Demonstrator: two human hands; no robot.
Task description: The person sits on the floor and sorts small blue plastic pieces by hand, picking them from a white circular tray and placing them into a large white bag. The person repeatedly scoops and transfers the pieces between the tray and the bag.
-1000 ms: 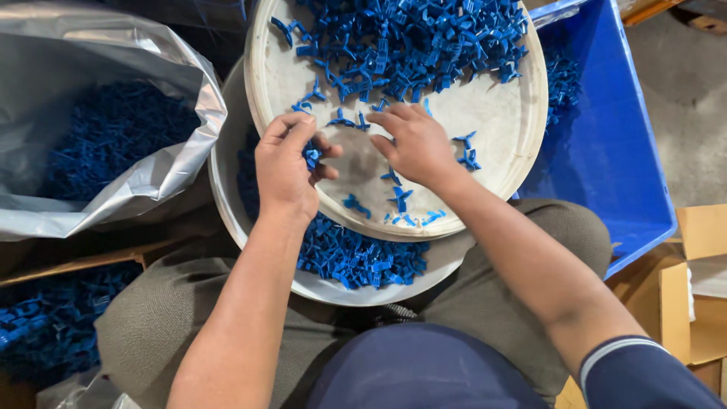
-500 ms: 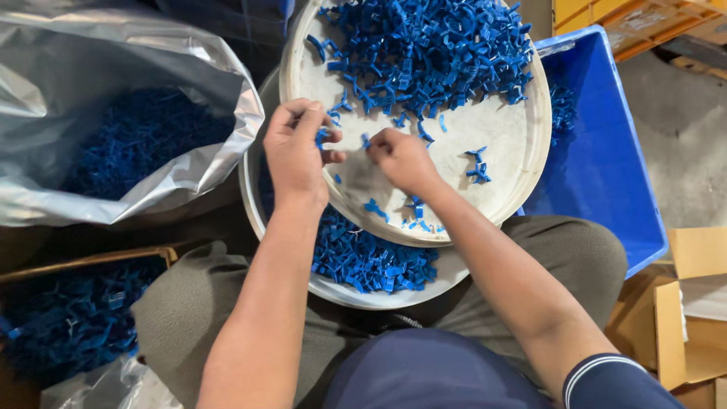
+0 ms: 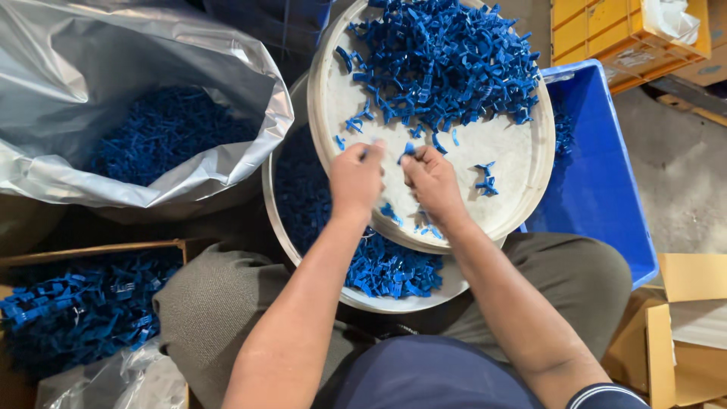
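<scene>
Both hands work over the white tray (image 3: 522, 189), left hand (image 3: 356, 176) and right hand (image 3: 430, 178) each pinching a small blue clip (image 3: 407, 150), big clip pile (image 3: 447, 64) left unsorted, lower basin (image 3: 394, 269) partly filled, bag (image 3: 151, 129) holding more.

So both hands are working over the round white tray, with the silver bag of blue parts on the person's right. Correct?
Not quite: the head view shows the silver bag on the person's left. Both the left hand and right hand are over the round white tray.
</scene>
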